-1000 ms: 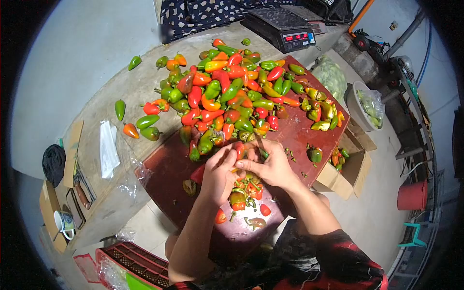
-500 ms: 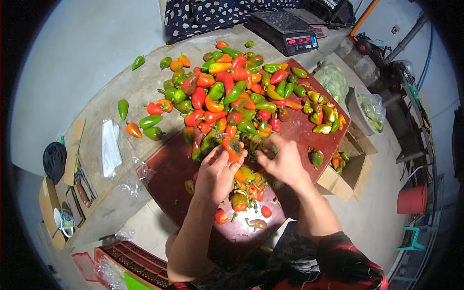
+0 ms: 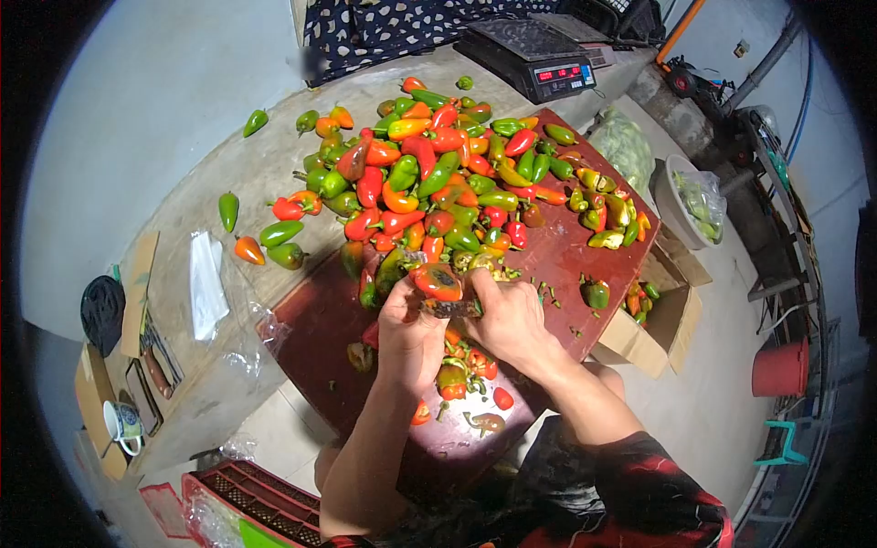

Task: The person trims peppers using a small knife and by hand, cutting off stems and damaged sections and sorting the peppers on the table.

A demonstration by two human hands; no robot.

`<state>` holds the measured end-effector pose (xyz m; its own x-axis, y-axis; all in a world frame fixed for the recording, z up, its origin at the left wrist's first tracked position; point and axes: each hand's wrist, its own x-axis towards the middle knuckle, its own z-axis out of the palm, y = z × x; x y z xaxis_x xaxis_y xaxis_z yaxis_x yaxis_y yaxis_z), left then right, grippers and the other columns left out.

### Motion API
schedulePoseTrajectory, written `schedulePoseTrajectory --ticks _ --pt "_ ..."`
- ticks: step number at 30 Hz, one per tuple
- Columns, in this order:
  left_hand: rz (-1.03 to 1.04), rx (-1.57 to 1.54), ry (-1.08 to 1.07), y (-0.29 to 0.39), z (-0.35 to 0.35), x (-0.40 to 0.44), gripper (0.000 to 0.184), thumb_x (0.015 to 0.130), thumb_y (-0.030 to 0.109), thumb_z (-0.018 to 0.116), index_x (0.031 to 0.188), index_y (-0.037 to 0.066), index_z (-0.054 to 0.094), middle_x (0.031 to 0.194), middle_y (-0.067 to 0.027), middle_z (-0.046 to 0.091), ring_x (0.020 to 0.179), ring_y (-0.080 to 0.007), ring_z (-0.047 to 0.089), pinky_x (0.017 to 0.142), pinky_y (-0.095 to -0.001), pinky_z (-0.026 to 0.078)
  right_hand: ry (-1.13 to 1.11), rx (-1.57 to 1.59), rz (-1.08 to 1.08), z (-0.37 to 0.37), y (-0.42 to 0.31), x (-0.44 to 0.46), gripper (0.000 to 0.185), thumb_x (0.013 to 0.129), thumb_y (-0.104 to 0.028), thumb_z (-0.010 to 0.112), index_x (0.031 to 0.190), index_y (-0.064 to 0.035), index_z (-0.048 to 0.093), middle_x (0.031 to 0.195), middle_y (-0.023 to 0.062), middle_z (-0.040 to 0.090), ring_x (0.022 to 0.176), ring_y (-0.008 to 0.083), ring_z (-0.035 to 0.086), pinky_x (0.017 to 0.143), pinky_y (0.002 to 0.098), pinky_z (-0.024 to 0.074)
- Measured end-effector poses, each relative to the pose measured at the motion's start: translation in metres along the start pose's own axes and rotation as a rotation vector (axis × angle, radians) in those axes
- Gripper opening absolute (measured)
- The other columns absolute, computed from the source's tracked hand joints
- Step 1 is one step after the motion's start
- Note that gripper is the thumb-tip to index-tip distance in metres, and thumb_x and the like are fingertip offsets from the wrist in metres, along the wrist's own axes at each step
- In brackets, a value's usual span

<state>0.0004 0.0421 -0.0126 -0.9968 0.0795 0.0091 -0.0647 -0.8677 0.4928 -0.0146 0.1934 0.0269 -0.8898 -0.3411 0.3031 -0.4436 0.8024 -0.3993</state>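
Observation:
Between my hands is an orange-red pepper (image 3: 438, 281) with a dark patch on its upper side. My left hand (image 3: 408, 331) is closed on its left part. My right hand (image 3: 508, 315) is closed at its right, beside a dark, mottled piece (image 3: 448, 309) under the pepper; what exactly its fingers grip is too small to make out. Beyond them a large heap of red, orange and green peppers (image 3: 402, 173) spreads over the concrete ledge and the dark red table (image 3: 320, 315). Cut pepper pieces (image 3: 454, 376) lie on the table below my hands.
At the back stands a digital scale (image 3: 539, 68). An open cardboard box (image 3: 681, 320) with peppers is at the right, near a white basin (image 3: 681, 196). Plastic bags (image 3: 208, 283), a mug (image 3: 121, 422) and a red crate (image 3: 260, 498) are at the left.
The pepper was turned in my left hand, showing its dark patch. My right hand moved away from it, then came back beside it.

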Motion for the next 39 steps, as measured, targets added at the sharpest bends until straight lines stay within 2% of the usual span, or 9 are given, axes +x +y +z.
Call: schedulePoseTrajectory --ticks 6,12,16,21,27,29,35,36,39 --pt "0.028 0.010 -0.013 -0.001 0.001 -0.002 0.040 0.087 -0.002 0.071 0.123 -0.001 0.054 0.121 -0.0091 0.062 0.113 -0.0200 0.061 0.105 -0.0398 0.046 0.069 0.012 -0.015 0.001 -0.004 0.005 0.049 0.075 -0.014 0.070 0.123 -0.0082 0.057 0.067 0.0126 0.065 0.057 0.0360 0.065 0.051 0.0481 0.0503" --pt "0.016 0.052 -0.018 -0.001 0.003 -0.001 0.040 0.086 0.002 0.074 0.121 -0.002 0.056 0.120 -0.0094 0.063 0.110 -0.0191 0.062 0.103 -0.0400 0.048 0.023 -0.036 -0.009 -0.005 -0.007 0.004 0.050 0.078 -0.014 0.065 0.127 -0.0087 0.057 0.068 0.0118 0.065 0.056 0.0360 0.065 0.051 0.0486 0.0506" --pt "-0.042 0.130 0.009 0.000 0.004 -0.002 0.042 0.086 0.004 0.072 0.125 -0.001 0.055 0.120 -0.0102 0.062 0.112 -0.0216 0.062 0.107 -0.0410 0.046 -0.018 -0.146 0.047 -0.004 0.003 0.006 0.043 0.082 -0.014 0.061 0.124 -0.0108 0.059 0.069 0.0123 0.067 0.056 0.0366 0.065 0.050 0.0498 0.0505" --pt "-0.086 0.149 -0.124 0.004 0.007 -0.005 0.053 0.088 0.030 0.076 0.125 -0.001 0.054 0.118 -0.0080 0.064 0.108 -0.0216 0.064 0.100 -0.0398 0.050 0.041 -0.159 0.032 -0.010 0.018 0.010 0.039 0.082 -0.014 0.059 0.121 -0.0095 0.060 0.068 0.0137 0.066 0.056 0.0364 0.065 0.050 0.0501 0.0508" --pt "-0.143 0.132 -0.215 0.006 -0.001 -0.007 0.047 0.091 0.029 0.073 0.124 0.001 0.055 0.117 -0.0064 0.063 0.108 -0.0202 0.062 0.101 -0.0428 0.051 0.035 -0.144 -0.078 -0.014 0.016 0.011 0.035 0.084 -0.011 0.056 0.118 -0.0074 0.060 0.067 0.0151 0.066 0.057 0.0348 0.066 0.050 0.0489 0.0517" --pt "-0.157 0.145 -0.153 0.010 0.006 -0.009 0.046 0.093 0.029 0.071 0.126 0.001 0.054 0.118 -0.0068 0.063 0.109 -0.0211 0.062 0.102 -0.0436 0.050 -0.022 -0.388 0.303 -0.002 0.053 0.026 0.034 0.081 -0.013 0.066 0.115 -0.0109 0.063 0.069 0.0174 0.066 0.062 0.0385 0.066 0.055 0.0493 0.0526" --pt "-0.127 0.090 -0.194 0.014 0.001 -0.006 0.044 0.096 0.026 0.066 0.130 0.000 0.053 0.123 -0.0077 0.061 0.114 -0.0208 0.060 0.104 -0.0442 0.048 0.132 -0.040 0.271 -0.026 0.062 0.029 0.027 0.079 -0.010 0.068 0.106 -0.0076 0.063 0.072 0.0213 0.068 0.073 0.0428 0.069 0.065 0.0521 0.0554" --pt "-0.159 0.124 -0.145 0.015 0.002 -0.005 0.040 0.098 0.023 0.064 0.129 0.000 0.054 0.122 -0.0076 0.061 0.113 -0.0208 0.060 0.103 -0.0430 0.048 0.146 0.155 0.176 -0.024 0.054 0.026 0.030 0.078 -0.012 0.072 0.106 -0.0062 0.064 0.075 0.0213 0.069 0.077 0.0419 0.070 0.071 0.0484 0.0568" --pt "-0.200 0.179 -0.108 0.011 0.001 -0.004 0.031 0.101 0.017 0.058 0.126 -0.001 0.056 0.116 -0.0071 0.063 0.108 -0.0197 0.061 0.095 -0.0382 0.050 -0.019 0.725 0.171 -0.020 0.038 0.015 0.039 0.080 -0.024 0.079 0.112 -0.0058 0.067 0.057 -0.0023 0.048 0.053 0.0089 0.048 0.053 0.0281 0.0386"
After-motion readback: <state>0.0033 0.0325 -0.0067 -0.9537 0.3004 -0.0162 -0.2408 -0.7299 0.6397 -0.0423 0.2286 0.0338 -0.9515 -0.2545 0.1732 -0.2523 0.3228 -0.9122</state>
